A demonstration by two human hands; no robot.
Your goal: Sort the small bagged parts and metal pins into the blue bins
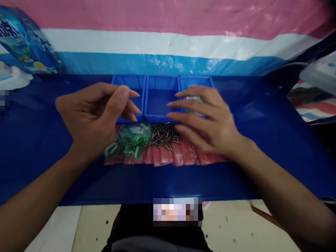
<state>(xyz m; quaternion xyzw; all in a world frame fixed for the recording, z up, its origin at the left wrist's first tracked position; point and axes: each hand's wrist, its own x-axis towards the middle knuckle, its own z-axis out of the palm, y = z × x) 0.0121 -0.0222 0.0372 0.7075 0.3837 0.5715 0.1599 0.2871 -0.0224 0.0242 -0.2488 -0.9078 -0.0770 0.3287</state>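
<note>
My left hand (91, 112) is raised above the left blue bin (128, 81), its fingers loosely curled and slightly apart, with nothing visible in them. My right hand (210, 117) hovers with spread fingers, partly covering the right blue bin (196, 81), where something pale green shows. Between the hands is the middle blue bin (161, 99). In front of the bins lie a clear greenish plastic bag of pale plugs (136, 138) and a pile of dark screws (165, 136). Both rest on a row of red plastic bags (165, 155), partly hidden by my right hand.
The blue table (118, 183) ends at a front edge above my lap. A blue detergent pouch (28, 42) and a white device (13, 77) stand at the left. Another white object (320, 73) is at the right. Striped sheeting (168, 42) hangs behind.
</note>
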